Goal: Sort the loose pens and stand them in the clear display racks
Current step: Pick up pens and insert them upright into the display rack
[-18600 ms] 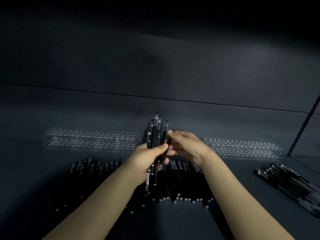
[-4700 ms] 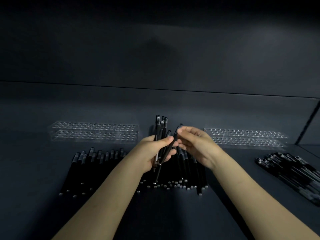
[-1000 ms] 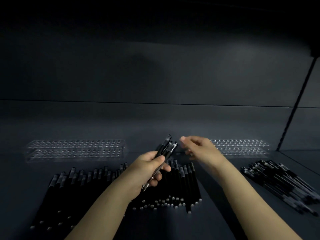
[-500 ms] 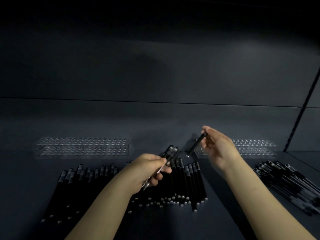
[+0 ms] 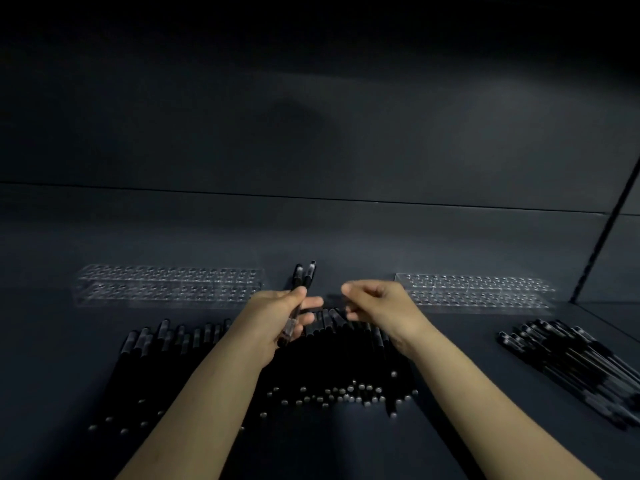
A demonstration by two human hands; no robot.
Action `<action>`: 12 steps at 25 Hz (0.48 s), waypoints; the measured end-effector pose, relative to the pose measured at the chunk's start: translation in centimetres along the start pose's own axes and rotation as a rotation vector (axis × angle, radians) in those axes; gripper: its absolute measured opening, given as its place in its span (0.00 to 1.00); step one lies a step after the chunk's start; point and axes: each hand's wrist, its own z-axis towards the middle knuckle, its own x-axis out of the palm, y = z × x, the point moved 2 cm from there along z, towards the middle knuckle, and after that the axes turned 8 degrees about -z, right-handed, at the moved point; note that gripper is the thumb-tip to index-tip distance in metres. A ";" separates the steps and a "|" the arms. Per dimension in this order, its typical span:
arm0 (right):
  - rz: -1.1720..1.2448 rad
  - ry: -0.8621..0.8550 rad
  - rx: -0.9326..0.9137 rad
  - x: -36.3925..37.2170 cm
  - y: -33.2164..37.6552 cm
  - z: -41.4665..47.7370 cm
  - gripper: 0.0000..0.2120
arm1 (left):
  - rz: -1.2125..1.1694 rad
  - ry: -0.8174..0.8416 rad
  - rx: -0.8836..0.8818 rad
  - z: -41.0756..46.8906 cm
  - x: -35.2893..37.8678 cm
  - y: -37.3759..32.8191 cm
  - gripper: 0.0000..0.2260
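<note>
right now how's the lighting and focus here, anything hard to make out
Head view: very dim, top near black, soft shadow on the back wall; middle pen pile merges into one dark mass, only pale ends show; left rack and right rack are faint glints; left hand, held pens and right hand are sharp.

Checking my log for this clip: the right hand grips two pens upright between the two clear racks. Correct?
No. The left hand grips the two pens upright between the two clear racks; the right hand holds nothing. The head view shows it.
</note>
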 end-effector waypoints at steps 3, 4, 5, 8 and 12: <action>0.086 0.016 -0.030 -0.1 0.4 -0.3 0.06 | -0.066 0.054 -0.005 -0.4 0.7 0.2 0.06; 0.117 0.032 -0.024 -0.2 0.6 -0.4 0.06 | -0.079 0.081 -0.006 -0.6 1.0 0.3 0.06; 0.153 0.051 -0.015 -0.2 0.9 -0.5 0.06 | -0.087 0.107 -0.004 -0.9 1.4 0.4 0.06; 0.306 0.108 0.005 -0.7 1.9 -1.2 0.03 | -0.058 0.173 0.017 -1.9 2.6 0.5 0.06; 0.404 0.030 0.004 -3.6 2.7 -1.8 0.02 | 0.015 0.196 0.068 -2.7 5.3 0.8 0.07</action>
